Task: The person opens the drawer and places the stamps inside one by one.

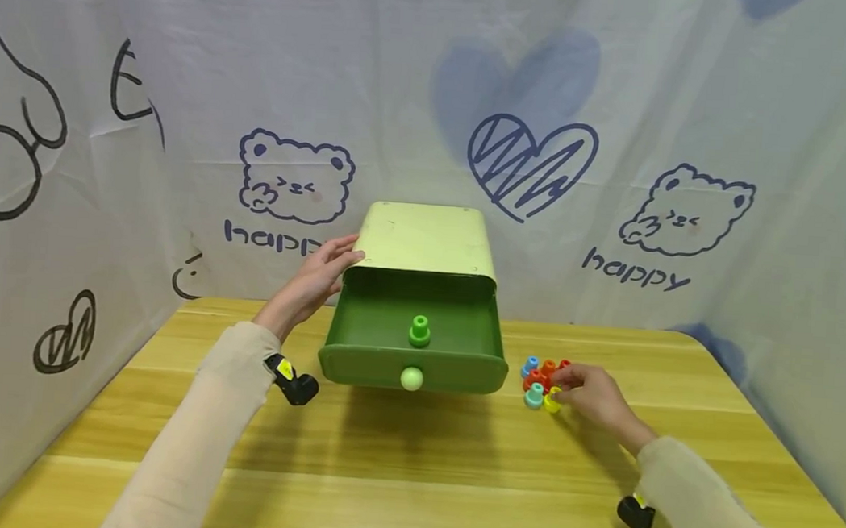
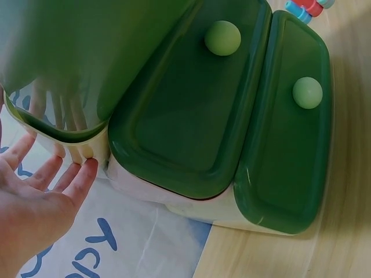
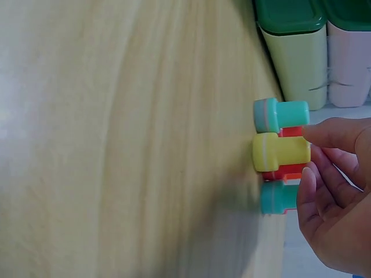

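Note:
A small cabinet (image 1: 428, 236) with a cream shell has its green top drawer (image 1: 358, 367) pulled out. A green stepped peg (image 1: 420, 331) stands inside that drawer. My left hand (image 1: 313, 281) rests against the cabinet's left side, its fingers (image 2: 78, 184) extended along the cream wall beside the drawer. To the right of the cabinet, my right hand (image 1: 597, 396) pinches a yellow peg (image 3: 281, 152) by its narrow end, between thumb and fingertips. Close round it stand a teal peg (image 1: 534, 395), a blue peg (image 1: 530, 367) and several red and orange pegs (image 1: 535, 379).
Two lower drawers, a middle one (image 2: 179, 116) and a bottom one (image 2: 284, 145), are closed, each with a round pale knob. The wooden table (image 1: 409, 497) ends at a hanging printed cloth (image 1: 404, 93) at the back and sides.

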`<act>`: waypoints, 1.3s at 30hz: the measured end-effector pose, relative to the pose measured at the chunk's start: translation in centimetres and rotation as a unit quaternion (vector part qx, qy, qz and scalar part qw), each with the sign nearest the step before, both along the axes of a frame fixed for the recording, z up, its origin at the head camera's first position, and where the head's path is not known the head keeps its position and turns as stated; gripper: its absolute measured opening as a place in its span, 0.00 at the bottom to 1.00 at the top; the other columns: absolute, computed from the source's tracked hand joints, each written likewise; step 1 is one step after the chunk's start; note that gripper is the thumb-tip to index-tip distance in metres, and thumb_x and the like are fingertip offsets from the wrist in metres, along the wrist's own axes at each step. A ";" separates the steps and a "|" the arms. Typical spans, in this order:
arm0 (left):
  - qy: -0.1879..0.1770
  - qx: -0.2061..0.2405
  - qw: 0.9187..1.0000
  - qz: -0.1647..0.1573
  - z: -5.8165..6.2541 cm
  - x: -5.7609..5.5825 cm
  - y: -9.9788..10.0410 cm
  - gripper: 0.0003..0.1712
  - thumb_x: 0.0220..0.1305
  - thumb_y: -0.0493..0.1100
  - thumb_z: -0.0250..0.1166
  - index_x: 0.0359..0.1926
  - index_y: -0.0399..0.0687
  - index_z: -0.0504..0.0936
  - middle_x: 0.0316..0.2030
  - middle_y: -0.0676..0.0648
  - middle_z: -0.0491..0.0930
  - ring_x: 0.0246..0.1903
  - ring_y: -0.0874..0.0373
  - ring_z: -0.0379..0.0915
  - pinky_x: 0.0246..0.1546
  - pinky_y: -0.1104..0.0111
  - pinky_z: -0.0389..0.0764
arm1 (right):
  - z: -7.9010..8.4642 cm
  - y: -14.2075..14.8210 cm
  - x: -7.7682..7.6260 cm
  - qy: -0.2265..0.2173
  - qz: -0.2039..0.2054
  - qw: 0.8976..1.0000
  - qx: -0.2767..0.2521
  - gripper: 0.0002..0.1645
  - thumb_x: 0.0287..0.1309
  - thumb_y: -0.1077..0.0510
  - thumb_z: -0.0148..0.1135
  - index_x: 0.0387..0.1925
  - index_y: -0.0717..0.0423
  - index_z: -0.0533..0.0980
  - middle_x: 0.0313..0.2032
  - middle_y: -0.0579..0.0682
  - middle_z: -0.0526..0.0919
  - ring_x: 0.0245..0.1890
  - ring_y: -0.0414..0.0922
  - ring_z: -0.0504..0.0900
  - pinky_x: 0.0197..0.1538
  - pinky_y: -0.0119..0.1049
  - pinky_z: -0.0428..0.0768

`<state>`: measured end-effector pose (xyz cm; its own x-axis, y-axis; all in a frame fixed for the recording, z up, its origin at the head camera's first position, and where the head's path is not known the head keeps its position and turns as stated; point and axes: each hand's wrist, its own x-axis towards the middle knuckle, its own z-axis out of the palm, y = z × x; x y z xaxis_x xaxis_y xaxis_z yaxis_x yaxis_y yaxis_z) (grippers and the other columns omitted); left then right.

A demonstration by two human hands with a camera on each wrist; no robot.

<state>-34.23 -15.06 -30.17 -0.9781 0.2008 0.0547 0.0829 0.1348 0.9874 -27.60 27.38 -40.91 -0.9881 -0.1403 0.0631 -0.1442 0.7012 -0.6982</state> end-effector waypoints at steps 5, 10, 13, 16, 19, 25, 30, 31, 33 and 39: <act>-0.001 -0.004 1.000 0.001 0.0 0.0 0.0 0.38 0.70 0.54 0.55 0.75 0.50 0.53 0.71 0.40 0.51 0.71 0.45 0.45 0.68 0.45 0.48 | -0.3 -0.1 0.3 -0.012 -0.006 1.000 -0.006 0.14 0.52 0.69 0.66 0.42 0.69 0.80 0.37 0.56 0.81 0.37 0.49 0.76 0.36 0.38 0.78; -0.001 -0.004 1.000 0.002 -0.1 0.0 0.0 0.38 0.71 0.53 0.55 0.75 0.50 0.53 0.71 0.40 0.51 0.71 0.46 0.44 0.69 0.45 0.48 | -0.7 -0.1 0.5 -0.023 -0.004 1.000 -0.017 0.16 0.53 0.70 0.66 0.45 0.71 0.78 0.39 0.58 0.81 0.37 0.49 0.76 0.35 0.37 0.78; 0.000 -0.002 1.000 0.001 -0.2 -0.1 -0.1 0.37 0.71 0.53 0.55 0.75 0.50 0.53 0.71 0.40 0.51 0.71 0.46 0.44 0.68 0.45 0.48 | -1.0 0.0 0.6 -0.033 -0.004 0.999 -0.025 0.16 0.53 0.70 0.65 0.45 0.71 0.78 0.38 0.58 0.81 0.36 0.49 0.76 0.33 0.38 0.79; 0.002 0.000 1.000 -0.001 -0.3 -0.1 -0.1 0.37 0.71 0.52 0.55 0.75 0.50 0.52 0.71 0.40 0.51 0.71 0.46 0.44 0.68 0.45 0.47 | -1.3 0.1 0.7 -0.034 -0.005 0.999 -0.034 0.16 0.52 0.70 0.66 0.44 0.72 0.78 0.37 0.56 0.81 0.36 0.48 0.77 0.33 0.38 0.81; 0.003 0.001 1.000 -0.002 -0.3 0.0 -0.1 0.37 0.71 0.52 0.55 0.75 0.50 0.52 0.71 0.40 0.51 0.71 0.45 0.44 0.68 0.44 0.47 | -1.5 0.2 0.7 -0.029 -0.006 0.999 -0.035 0.16 0.51 0.70 0.67 0.44 0.72 0.78 0.36 0.55 0.81 0.35 0.47 0.78 0.33 0.38 0.81; 0.004 0.006 1.000 0.000 -0.2 0.0 0.0 0.37 0.71 0.52 0.55 0.75 0.49 0.53 0.71 0.40 0.51 0.71 0.46 0.45 0.68 0.44 0.47 | -1.6 0.4 0.7 -0.022 0.005 0.999 -0.033 0.15 0.51 0.69 0.67 0.43 0.71 0.79 0.36 0.54 0.82 0.35 0.46 0.78 0.32 0.37 0.81; 0.004 0.012 1.000 0.000 -0.3 -0.1 0.0 0.37 0.71 0.52 0.55 0.75 0.49 0.53 0.70 0.40 0.52 0.70 0.46 0.46 0.68 0.45 0.47 | -1.8 0.7 0.7 -0.021 0.017 0.999 -0.033 0.16 0.52 0.68 0.68 0.44 0.71 0.79 0.36 0.54 0.83 0.35 0.47 0.79 0.32 0.36 0.81; 0.005 0.012 1.000 -0.001 -0.3 -0.2 -0.1 0.37 0.70 0.52 0.55 0.75 0.49 0.53 0.70 0.40 0.52 0.70 0.46 0.46 0.68 0.45 0.47 | -1.8 0.8 0.7 -0.019 0.018 0.999 -0.033 0.17 0.51 0.68 0.68 0.44 0.71 0.79 0.36 0.54 0.83 0.35 0.47 0.79 0.32 0.36 0.81; 0.005 0.013 1.000 -0.001 -0.3 -0.2 -0.1 0.37 0.70 0.52 0.56 0.74 0.49 0.53 0.70 0.40 0.52 0.70 0.46 0.46 0.68 0.45 0.48 | -1.8 0.9 0.6 -0.019 0.021 0.999 -0.033 0.18 0.52 0.67 0.69 0.45 0.72 0.79 0.37 0.55 0.83 0.35 0.47 0.80 0.32 0.35 0.81; 0.004 0.006 1.000 -0.003 -0.3 0.0 -0.1 0.37 0.71 0.52 0.55 0.75 0.50 0.53 0.71 0.40 0.51 0.71 0.46 0.44 0.69 0.45 0.47 | -1.5 1.0 0.6 -0.024 0.026 0.999 -0.024 0.17 0.52 0.66 0.70 0.44 0.70 0.80 0.37 0.56 0.84 0.36 0.47 0.80 0.33 0.35 0.81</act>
<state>-34.24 -15.13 -30.43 -0.9765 0.2053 0.0658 0.0923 0.1220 0.9882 -26.98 28.33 -42.44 -0.9815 -0.1897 0.0238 -0.1454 0.6597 -0.7373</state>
